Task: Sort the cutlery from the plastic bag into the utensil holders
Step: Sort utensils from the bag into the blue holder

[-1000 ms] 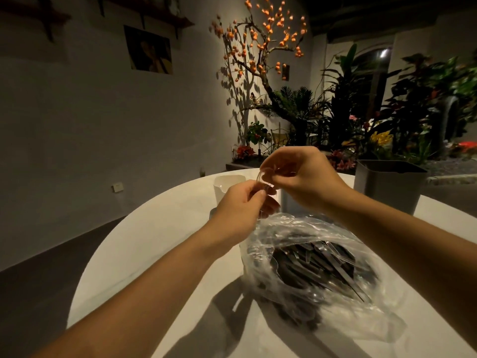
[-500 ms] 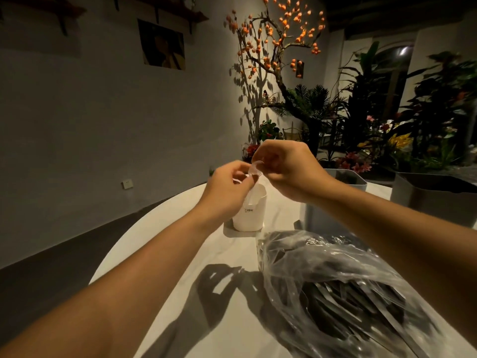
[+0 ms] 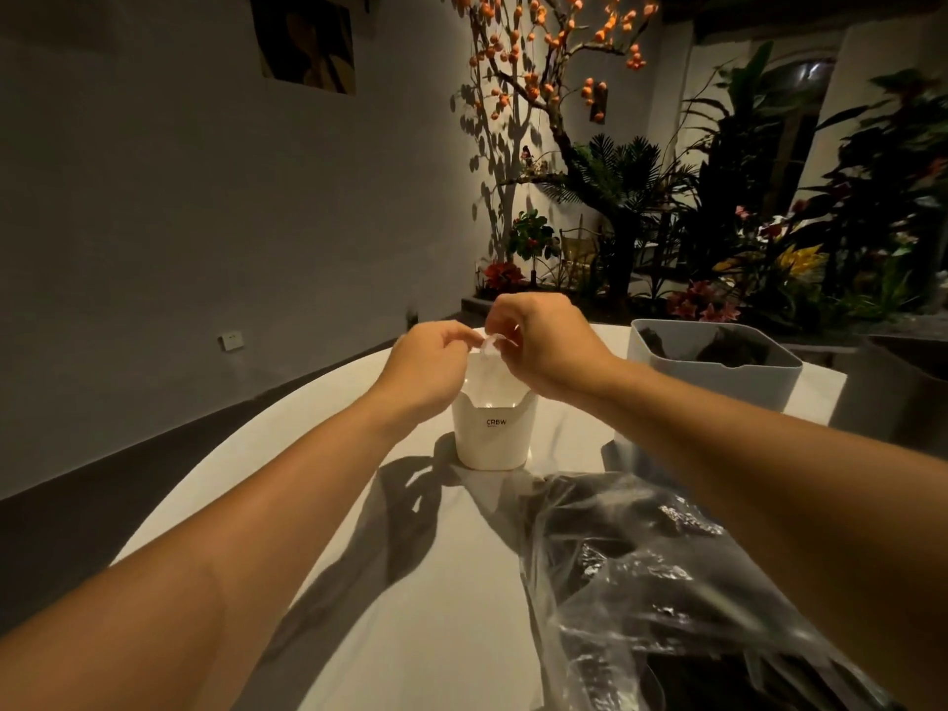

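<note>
A clear plastic bag [image 3: 662,582] full of dark cutlery lies on the round white table [image 3: 410,633] at the lower right. Its thin top end [image 3: 487,346] is stretched up between my hands. My left hand [image 3: 431,356] and my right hand [image 3: 544,336] both pinch that twisted clear end above a white utensil holder [image 3: 495,433] marked CRBW. A grey square holder [image 3: 718,372] stands behind my right forearm. The cutlery pieces cannot be told apart through the plastic.
A darker grey bin [image 3: 897,392] sits at the far right table edge. Potted plants and a lit tree with orange fruits [image 3: 564,94] stand beyond the table. A grey wall and dark floor lie on the left.
My view has shifted so the white holder now sits under my hands. Both hands have kept pinching the bag's top end and drawn slightly apart.
</note>
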A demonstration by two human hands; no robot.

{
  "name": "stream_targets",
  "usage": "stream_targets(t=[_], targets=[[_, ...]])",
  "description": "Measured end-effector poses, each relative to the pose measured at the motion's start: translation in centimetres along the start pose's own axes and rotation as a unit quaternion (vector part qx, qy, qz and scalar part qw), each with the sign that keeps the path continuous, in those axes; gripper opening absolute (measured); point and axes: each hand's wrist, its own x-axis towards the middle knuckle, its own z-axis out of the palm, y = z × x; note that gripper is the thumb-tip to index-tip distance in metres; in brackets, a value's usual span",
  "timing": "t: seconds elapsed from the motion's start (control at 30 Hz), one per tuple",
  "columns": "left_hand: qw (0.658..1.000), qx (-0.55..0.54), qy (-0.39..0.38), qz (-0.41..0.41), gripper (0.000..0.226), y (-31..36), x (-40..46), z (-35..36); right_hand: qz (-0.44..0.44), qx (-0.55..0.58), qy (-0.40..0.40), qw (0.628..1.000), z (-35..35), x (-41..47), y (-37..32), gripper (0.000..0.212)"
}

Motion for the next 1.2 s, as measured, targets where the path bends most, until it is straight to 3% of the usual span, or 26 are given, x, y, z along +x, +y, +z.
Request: stream_targets(t=[0.13,0.23,0.33,0.6,0.73,0.9,1.0,1.1,1.2], targets=[[1.000,0.023,0.018,-0.007,0.039,-1.6,0.3,0.8,-0.005,-0.049,-0.086,0.995,2.1,-0.3,0.8,0.011],[0.999,0.032,0.035,-0.012,0.038,-1.8,0.1,0.9,-0.002,-0.068,-0.140,0.988,1.9,-0.2,0.9,0.025],[0.999,0.029,0.043,-0.007,0.039,-0.9,-0.7,0.5,0.004,-0.061,-0.127,0.990,0.1,-0.6,0.6,0.033],[0.999,-0.025,0.018,0.043,0.031,3.7,-6.3,-0.5,0.033,0.008,-0.128,0.991,-7.3,-5.9,-1.8,0.024],[0.994,-0.062,-0.035,0.084,0.022,6.1,-11.1,-0.2,0.033,0.037,-0.145,0.988,-10.6,-10.1,-3.1,0.014],[0.977,-0.098,-0.151,0.115,0.038,8.1,-16.6,0.9,0.066,0.084,-0.158,0.982,-14.7,-14.9,-4.2,0.039],[0.974,-0.035,-0.203,0.098,0.033,8.2,-18.9,3.0,0.106,0.108,-0.205,0.967,-16.3,-17.8,-4.4,0.040],[0.974,0.070,-0.172,0.131,0.023,7.1,-20.4,5.8,0.172,0.132,-0.296,0.930,-16.7,-20.8,-4.0,0.035],[0.975,0.114,-0.115,0.153,0.047,5.9,-21.1,8.0,0.201,0.037,-0.375,0.904,-15.4,-23.9,-2.9,0.023]])
